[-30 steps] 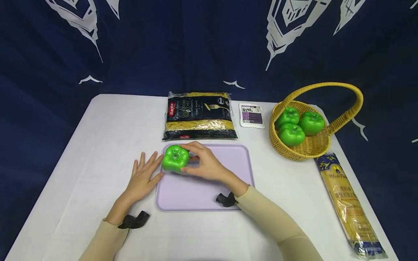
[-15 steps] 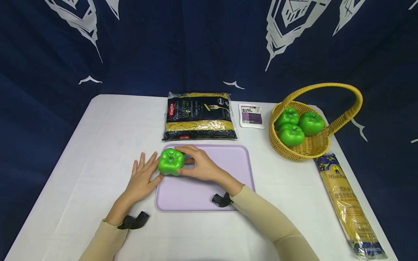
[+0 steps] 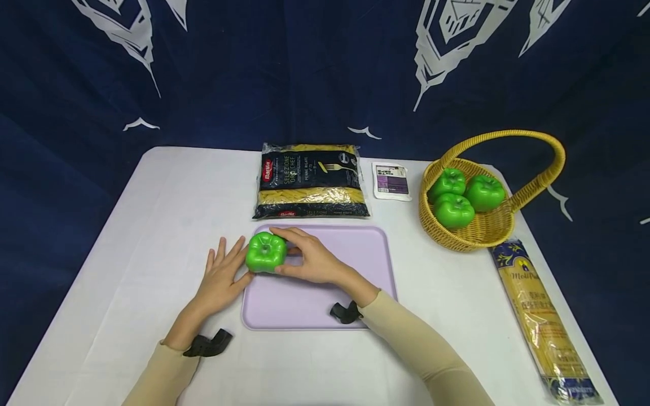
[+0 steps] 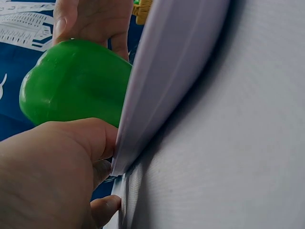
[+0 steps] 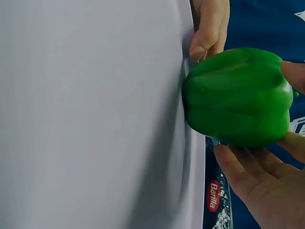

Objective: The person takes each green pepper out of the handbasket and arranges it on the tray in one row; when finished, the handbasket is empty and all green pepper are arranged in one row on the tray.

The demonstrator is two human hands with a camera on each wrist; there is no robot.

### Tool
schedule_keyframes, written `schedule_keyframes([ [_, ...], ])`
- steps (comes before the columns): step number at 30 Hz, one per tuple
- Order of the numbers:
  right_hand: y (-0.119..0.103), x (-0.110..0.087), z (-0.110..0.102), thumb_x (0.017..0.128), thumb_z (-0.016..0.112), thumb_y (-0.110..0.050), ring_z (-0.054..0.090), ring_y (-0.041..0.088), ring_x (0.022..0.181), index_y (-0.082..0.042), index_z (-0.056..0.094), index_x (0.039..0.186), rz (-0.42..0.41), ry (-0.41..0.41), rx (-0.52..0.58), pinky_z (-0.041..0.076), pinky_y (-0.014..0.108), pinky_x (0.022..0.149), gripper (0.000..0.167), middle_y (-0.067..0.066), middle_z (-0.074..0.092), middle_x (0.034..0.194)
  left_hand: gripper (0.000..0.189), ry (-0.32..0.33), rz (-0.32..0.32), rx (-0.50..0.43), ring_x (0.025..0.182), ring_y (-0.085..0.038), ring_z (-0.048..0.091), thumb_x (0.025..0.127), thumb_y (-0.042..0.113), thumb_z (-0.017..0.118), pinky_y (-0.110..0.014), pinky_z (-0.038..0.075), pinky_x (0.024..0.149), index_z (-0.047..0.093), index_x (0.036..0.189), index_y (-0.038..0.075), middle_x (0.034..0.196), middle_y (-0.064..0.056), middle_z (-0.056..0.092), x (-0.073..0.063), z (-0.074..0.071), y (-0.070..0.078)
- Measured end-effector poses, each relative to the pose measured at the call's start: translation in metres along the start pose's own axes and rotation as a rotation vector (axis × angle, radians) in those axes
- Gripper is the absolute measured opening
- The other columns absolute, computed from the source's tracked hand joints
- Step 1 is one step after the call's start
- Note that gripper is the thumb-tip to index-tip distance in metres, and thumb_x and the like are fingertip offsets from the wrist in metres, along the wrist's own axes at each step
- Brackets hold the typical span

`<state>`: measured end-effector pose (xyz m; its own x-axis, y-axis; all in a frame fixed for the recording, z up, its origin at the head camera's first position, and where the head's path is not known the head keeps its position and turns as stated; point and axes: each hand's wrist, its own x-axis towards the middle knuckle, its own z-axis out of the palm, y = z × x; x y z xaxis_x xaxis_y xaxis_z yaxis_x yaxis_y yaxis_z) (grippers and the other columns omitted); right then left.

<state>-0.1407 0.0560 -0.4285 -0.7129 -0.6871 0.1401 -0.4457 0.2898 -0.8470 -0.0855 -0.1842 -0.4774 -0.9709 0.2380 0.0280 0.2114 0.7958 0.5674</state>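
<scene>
A shiny green bell pepper (image 3: pixel 266 252) is at the upper left corner of a lilac tray (image 3: pixel 310 307). My right hand (image 3: pixel 316 259) grips the pepper from its right side, thumb in front and fingers behind. In the right wrist view the pepper (image 5: pixel 238 98) sits low against the tray's rim, between thumb and fingertips. My left hand (image 3: pixel 218 282) lies with spread fingers on the table at the tray's left edge. From the left wrist view, its thumb and fingers touch the tray's edge, close beside the pepper (image 4: pixel 76 86).
A bag of penne pasta (image 3: pixel 311 194) lies behind the tray, with a small white-and-purple packet (image 3: pixel 391 181) to its right. A yellow wicker basket (image 3: pixel 490 228) with a tall handle holds several green peppers (image 3: pixel 453 211). Below it lies a long pasta pack (image 3: pixel 543 321) along the table's right edge.
My right hand has moved the pepper slightly left and toward me, into the tray's corner beside my left hand. In the last half second it has barely moved. The left hand has stayed still.
</scene>
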Motion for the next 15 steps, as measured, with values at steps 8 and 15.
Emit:
schedule_keyframes([
  [8, -0.008, -0.01, -0.013, 0.081, 0.08, -0.023, 0.055, 0.032, 0.125, -0.012, 0.04, 0.149, 0.024, 0.042, -0.07, 0.051, 0.04, 0.1, 0.08, 0.012, 0.048, 0.144, 0.064, -0.004, -0.007, 0.003, 0.148, -0.05, -0.002, 0.094, 0.03, 0.054, -0.066, -0.006, 0.116, 0.035, 0.151, 0.007, 0.16, -0.018, 0.024, 0.0, 0.002, 0.0],
  [15, -0.006, -0.029, -0.032, 0.082, 0.079, -0.021, 0.05, 0.027, 0.13, -0.01, 0.042, 0.148, -0.005, 0.088, -0.086, 0.049, 0.043, 0.103, 0.076, 0.015, 0.05, 0.143, 0.064, 0.003, -0.002, 0.012, 0.148, -0.049, -0.002, 0.095, 0.031, 0.053, -0.066, -0.006, 0.116, 0.035, 0.152, 0.008, 0.161, -0.017, 0.024, 0.001, 0.002, -0.001],
])
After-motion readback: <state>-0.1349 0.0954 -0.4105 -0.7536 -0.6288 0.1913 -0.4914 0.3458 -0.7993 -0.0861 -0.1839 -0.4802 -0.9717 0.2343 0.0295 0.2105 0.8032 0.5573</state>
